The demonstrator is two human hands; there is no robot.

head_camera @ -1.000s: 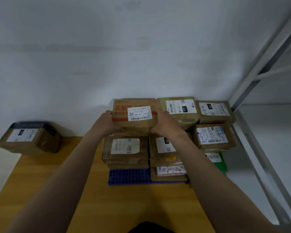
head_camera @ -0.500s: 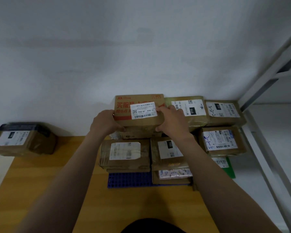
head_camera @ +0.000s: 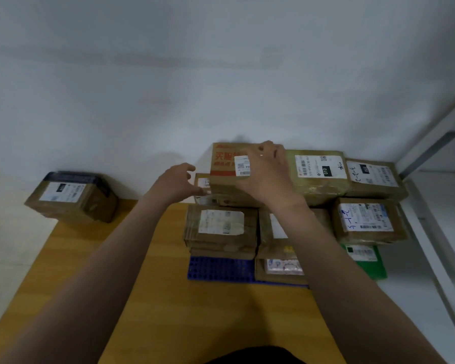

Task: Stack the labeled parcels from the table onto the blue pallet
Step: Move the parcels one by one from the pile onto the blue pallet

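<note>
Far left, one labeled parcel (head_camera: 71,197) sits on the table (head_camera: 155,311) against the wall, well apart from the stack and not yet moved. The left hand (head_camera: 177,183) hangs half open with loosely curled fingers, its tips just at the lower left corner of the red-printed parcel (head_camera: 225,164), gripping nothing. That parcel lies on the top tier of the stack on the blue pallet (head_camera: 218,269). The right hand (head_camera: 267,174) lies palm-down across it, fingers bent over the top toward the far edge. Judgement: this is the seating step. It goes best if the palm presses flat while the left fingertips nudge the corner rightward, until the side meets the 010 parcel (head_camera: 318,174) with no overhang above the lower boxes.
</note>
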